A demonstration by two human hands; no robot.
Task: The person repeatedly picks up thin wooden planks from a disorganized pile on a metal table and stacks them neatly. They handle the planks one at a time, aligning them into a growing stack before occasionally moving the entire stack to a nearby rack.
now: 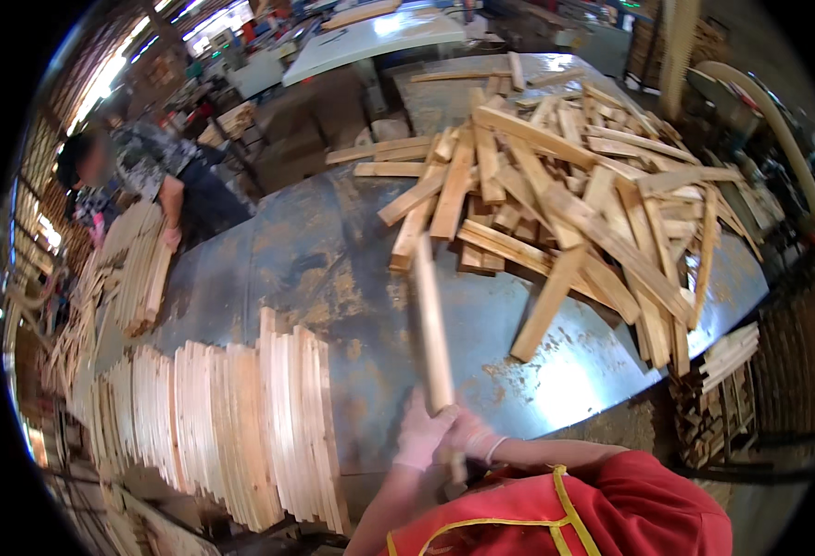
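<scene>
My left hand (421, 432), in a pale glove, is closed around the near part of a wooden strip (434, 324). Beside it, my right hand (471, 435), also gloved, is closed at the same spot, with its fingers partly hidden. The strip points away from me over the metal table and is slightly blurred. Below the hands a short wooden end (457, 469) shows; whether it belongs to the same strip I cannot tell. To the left, a row of pale strips (231, 417) stands packed side by side along the near table edge.
A jumbled heap of wooden strips (565, 213) covers the right and far part of the metal table (370, 296). At the left, another person (162, 171) handles a bundle of strips (138, 269). More strips (730, 357) are stacked on a rack at the right.
</scene>
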